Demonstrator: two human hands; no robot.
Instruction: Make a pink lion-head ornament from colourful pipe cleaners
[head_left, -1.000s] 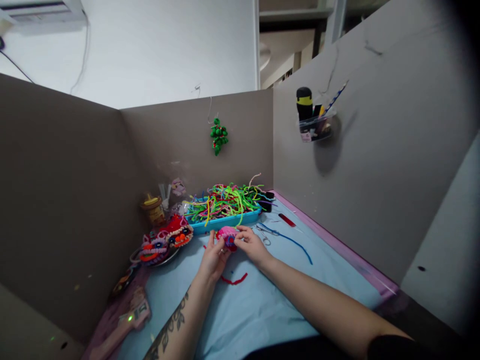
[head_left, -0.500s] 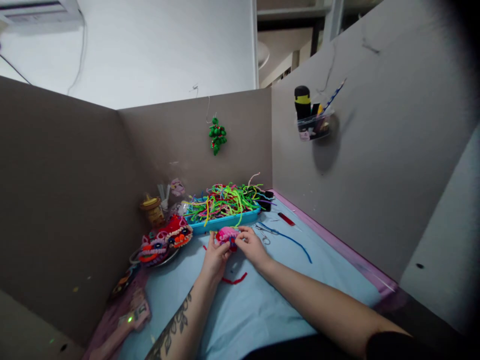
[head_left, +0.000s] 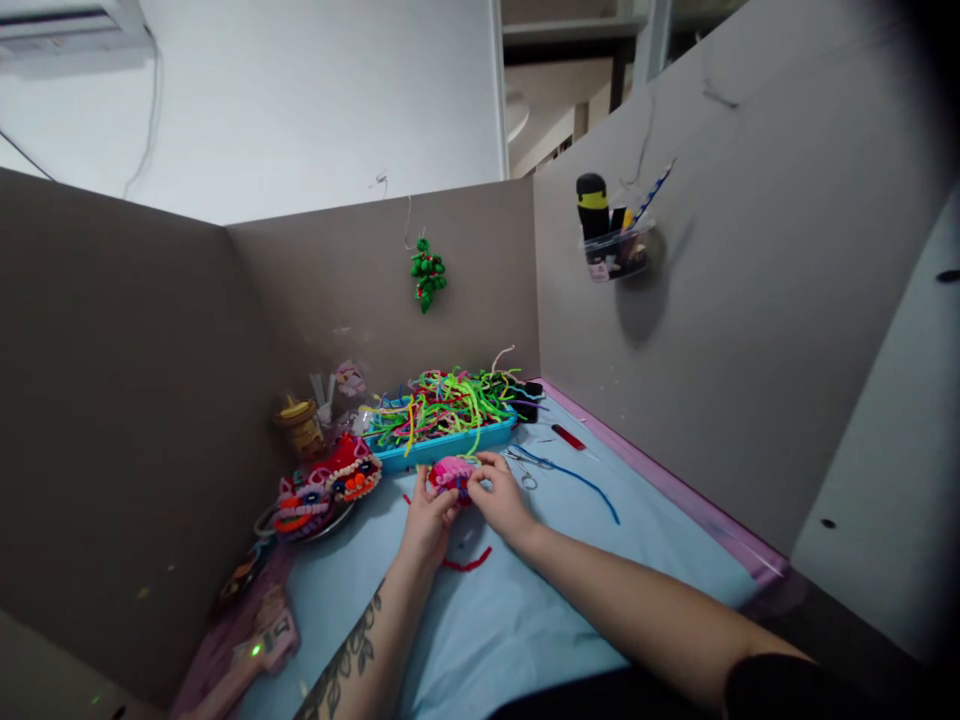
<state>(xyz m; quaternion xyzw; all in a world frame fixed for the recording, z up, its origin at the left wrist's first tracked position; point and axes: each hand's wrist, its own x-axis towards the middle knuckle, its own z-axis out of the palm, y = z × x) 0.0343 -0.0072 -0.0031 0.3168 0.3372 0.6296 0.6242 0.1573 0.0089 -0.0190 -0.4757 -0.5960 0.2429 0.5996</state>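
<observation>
A pink and red pipe-cleaner figure (head_left: 452, 472) with a bit of blue on it is between my hands, just in front of the blue tray. My left hand (head_left: 427, 515) grips its left side, thumb across the front. The fingers of my right hand (head_left: 497, 493) are pinched together at its right edge; whether they hold a strand there is too small to make out. A short red pipe cleaner (head_left: 469, 564) lies on the cloth below the hands. Scissors (head_left: 523, 470) and a long blue pipe cleaner (head_left: 581, 478) lie to the right of my right hand.
A blue tray (head_left: 442, 447) heaped with colourful pipe cleaners stands behind. Finished pipe-cleaner faces (head_left: 326, 490) sit in a dish at left. A red-handled tool (head_left: 568, 437) lies at right. Grey panels (head_left: 465, 230) enclose the table; a pen box (head_left: 615, 250) hangs on the right one.
The view has shifted slightly, so everything sits a little further left. My hands keep nearly the same hold on the pipe-cleaner figure.
</observation>
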